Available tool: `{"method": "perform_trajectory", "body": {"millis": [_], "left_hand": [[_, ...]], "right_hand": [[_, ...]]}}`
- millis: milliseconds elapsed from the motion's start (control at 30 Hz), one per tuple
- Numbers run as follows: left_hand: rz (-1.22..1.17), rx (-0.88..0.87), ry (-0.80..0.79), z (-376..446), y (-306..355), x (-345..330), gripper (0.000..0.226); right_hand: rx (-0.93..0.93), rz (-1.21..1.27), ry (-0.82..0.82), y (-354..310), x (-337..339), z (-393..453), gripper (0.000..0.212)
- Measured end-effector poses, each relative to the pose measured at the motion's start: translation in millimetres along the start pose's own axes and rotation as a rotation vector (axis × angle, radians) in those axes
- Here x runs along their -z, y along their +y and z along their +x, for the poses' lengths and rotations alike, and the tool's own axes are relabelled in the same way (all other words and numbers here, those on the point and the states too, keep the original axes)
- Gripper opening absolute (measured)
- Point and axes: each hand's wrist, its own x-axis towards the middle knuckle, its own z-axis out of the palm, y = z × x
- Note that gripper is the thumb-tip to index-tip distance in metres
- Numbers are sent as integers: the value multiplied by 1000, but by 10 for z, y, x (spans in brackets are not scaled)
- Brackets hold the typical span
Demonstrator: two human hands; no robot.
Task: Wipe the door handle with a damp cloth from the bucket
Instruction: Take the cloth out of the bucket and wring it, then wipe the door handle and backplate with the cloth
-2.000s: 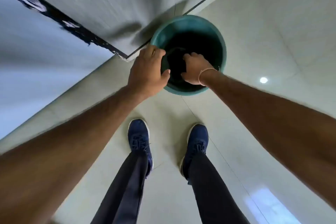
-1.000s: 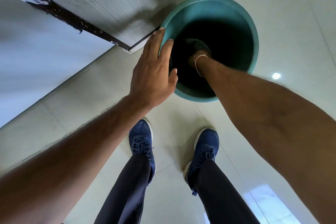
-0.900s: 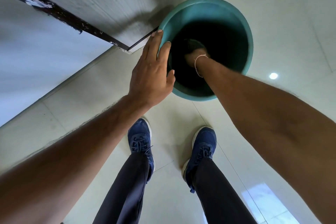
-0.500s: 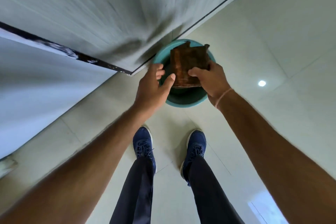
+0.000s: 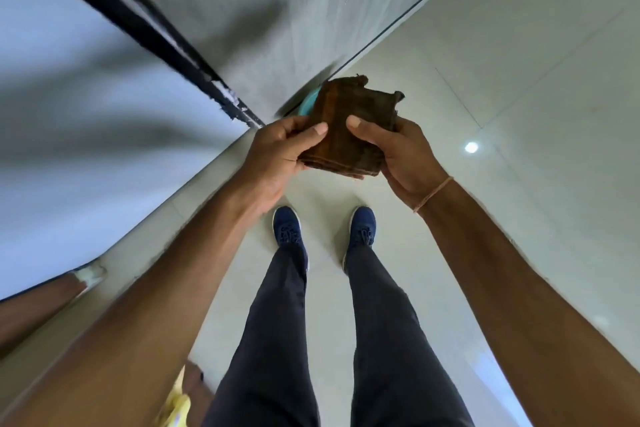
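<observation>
Brown folded cloth (image 5: 353, 128) held above mostly hidden teal bucket (image 5: 309, 103)

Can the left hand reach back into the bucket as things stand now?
Probably not at once: the left hand and right hand both grip the folded brown cloth, which hides most of the bucket below it.

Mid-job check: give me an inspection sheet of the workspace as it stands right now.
Surface: pale tiled floor, glossy, with a light reflection.
Job's things: folded brown cloth held above the teal bucket, which is mostly hidden behind it; door handle not in view.
Clutter: something yellow at the bottom edge, too blurred to identify.
Grippers: left hand and right hand both grip the cloth, thumbs on top.
Cables: nothing seen.
Surroundings: grey door panel with a dark frame edge; blue shoes on the floor.
</observation>
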Motion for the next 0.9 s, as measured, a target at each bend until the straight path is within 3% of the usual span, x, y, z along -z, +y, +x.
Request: {"method": "perform_trajectory", "body": {"millis": [67, 200, 367, 533, 667, 767, 900], "left_hand": [[-30, -38, -11, -407, 136, 87, 17], [-72, -139, 48, -1142, 297, 316, 37], [-269, -264, 249, -2039, 333, 532, 20], [-433, -346, 457, -2960, 180, 687, 24], [-486, -415, 688, -3700, -74, 910, 31], [-526, -495, 849, -4304, -202, 1170, 28], [-542, -610, 983, -5172, -362, 1532, 23]], "right_hand": [[24, 23, -24, -88, -183, -337, 49], [64, -33, -92, -244, -556, -855, 56], [99, -37, -202, -350, -1127, -1378, 49], [78, -2, -476, -315, -1758, -1885, 53], [124, -227, -623, -191, -2337, -2305, 52], [118, -342, -795, -138, -2842, -2730, 65], [122, -486, -1066, 4, -3556, -3374, 53]]}}
